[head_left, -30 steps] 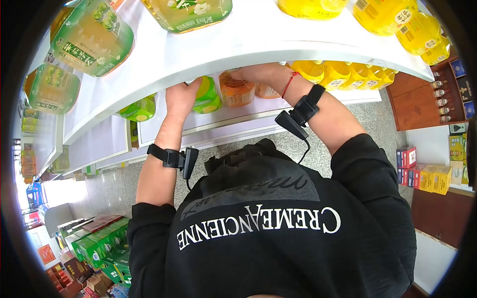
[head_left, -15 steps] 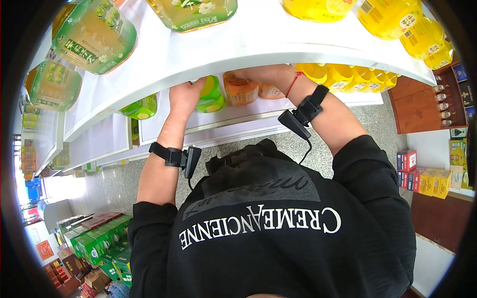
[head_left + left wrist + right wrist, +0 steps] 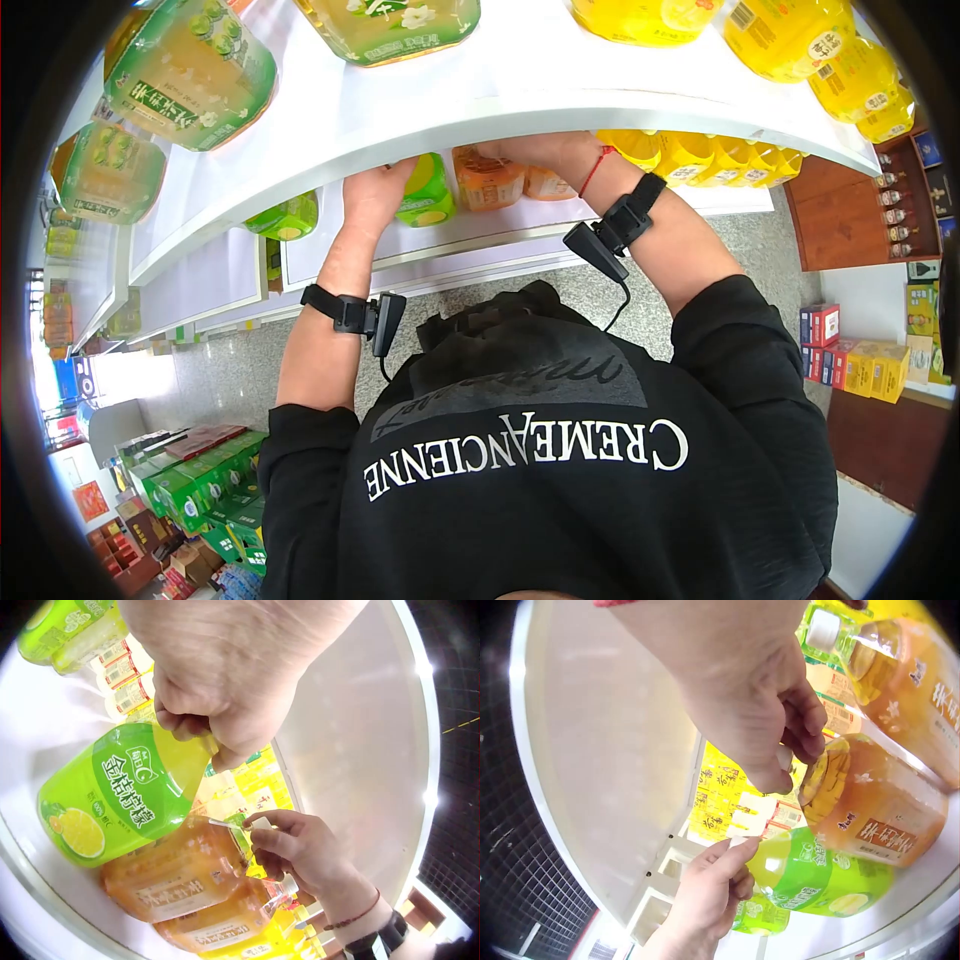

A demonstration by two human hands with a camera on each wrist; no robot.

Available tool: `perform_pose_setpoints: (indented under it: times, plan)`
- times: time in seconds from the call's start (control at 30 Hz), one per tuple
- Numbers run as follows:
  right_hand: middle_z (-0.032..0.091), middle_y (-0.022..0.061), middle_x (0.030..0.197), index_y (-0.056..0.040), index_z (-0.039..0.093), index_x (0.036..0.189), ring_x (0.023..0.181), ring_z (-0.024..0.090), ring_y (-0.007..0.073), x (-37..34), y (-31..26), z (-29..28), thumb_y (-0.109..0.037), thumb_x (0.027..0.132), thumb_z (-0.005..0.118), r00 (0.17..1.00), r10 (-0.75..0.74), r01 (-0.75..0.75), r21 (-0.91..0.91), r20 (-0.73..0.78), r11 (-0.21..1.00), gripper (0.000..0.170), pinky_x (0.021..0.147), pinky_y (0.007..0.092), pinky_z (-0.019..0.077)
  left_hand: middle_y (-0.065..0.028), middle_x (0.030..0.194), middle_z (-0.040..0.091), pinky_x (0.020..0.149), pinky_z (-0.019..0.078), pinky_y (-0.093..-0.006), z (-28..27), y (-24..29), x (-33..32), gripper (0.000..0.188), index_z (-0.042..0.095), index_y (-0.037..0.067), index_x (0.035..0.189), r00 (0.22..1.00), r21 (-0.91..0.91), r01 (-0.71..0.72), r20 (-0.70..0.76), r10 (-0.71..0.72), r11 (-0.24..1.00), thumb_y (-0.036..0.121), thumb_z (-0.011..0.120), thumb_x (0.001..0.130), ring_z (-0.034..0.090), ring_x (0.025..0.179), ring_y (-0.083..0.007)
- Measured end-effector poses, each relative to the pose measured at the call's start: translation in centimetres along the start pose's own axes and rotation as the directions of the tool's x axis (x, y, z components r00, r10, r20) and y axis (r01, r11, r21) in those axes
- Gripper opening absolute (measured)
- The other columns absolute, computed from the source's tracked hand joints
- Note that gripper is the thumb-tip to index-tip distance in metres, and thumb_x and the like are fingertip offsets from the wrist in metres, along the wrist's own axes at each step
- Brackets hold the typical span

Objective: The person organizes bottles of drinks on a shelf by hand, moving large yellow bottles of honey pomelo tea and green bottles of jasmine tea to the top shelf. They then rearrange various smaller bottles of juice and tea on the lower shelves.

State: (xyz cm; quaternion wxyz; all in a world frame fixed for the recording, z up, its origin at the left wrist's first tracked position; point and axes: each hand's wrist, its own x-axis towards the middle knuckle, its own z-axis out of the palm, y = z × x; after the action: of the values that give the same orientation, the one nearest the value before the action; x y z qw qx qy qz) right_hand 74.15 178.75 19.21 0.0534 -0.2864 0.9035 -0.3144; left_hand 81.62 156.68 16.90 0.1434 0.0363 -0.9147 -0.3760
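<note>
Left hand: curled round the neck of the green bottle; partly under the upper shelf edge in the head view.
Left hand load: green bottle, on the lower shelf, at 3 o'clock from this hand in the head view.
Right hand: thumb and fingers pinch the white cap of the near orange bottle; positioned between 2 and 3 o'clock from the left hand, head view.
Orange bottle position: just beside the green bottle, at its 3 o'clock, head view.
Second orange bottle: at 3 o'clock from the near one, head view.
Yellow bottles: row at 3 o'clock beyond the right hand.
Upper shelf: at 12 o'clock, carrying further bottles.
Green boxes: at 7 o'clock from the left hand, well apart.
</note>
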Motion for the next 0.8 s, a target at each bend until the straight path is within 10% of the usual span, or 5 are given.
perform_pose_setpoints:
  times: [0.3,0.37,0.8]
  plan:
    - [0.069,0.0147,0.103,-0.0028,0.067,0.108,0.096,0.065,0.0263,1.1,2.2,2.1,-0.024,0.08,0.072,0.983,-0.149,0.139,-0.097,-0.109,0.986,0.035,0.087,0.0345,0.0499,-0.0106,0.09,0.069,0.069,0.049,-0.0367,0.9,-1.5,0.1,0.036,0.068,0.007,0.107,0.994,-0.02,-0.084,-0.066,0.083,0.996,0.031,0.07,0.081,0.061,0.07,-0.0246]
    - [0.069,0.0149,0.103,-0.0024,0.067,0.107,0.096,0.065,0.0258,0.8,2.0,1.8,-0.026,0.08,0.071,1.0,0.03,-0.03,0.061,0.002,0.998,0.036,0.086,0.0344,0.0499,-0.011,0.088,0.069,0.069,0.0491,-0.037,0.9,-1.3,0.1,0.036,0.068,0.007,0.107,0.998,0.006,-0.04,-0.058,0.04,0.999,0.031,0.07,0.08,0.061,0.07,-0.0252]
    - [0.068,0.0147,0.108,-0.0043,0.067,0.111,0.1,0.064,0.0265,1.1,2.2,2.1,-0.028,0.081,0.071,0.999,-0.014,0.014,-0.003,0.03,1.0,0.039,0.089,0.034,0.0487,-0.0174,0.098,0.071,0.08,0.0513,-0.0353,0.5,-0.3,0.0,0.039,0.067,0.0,0.108,0.997,0.052,0.07,0.039,-0.072,0.996,0.029,0.069,0.081,0.068,0.091,-0.0304]
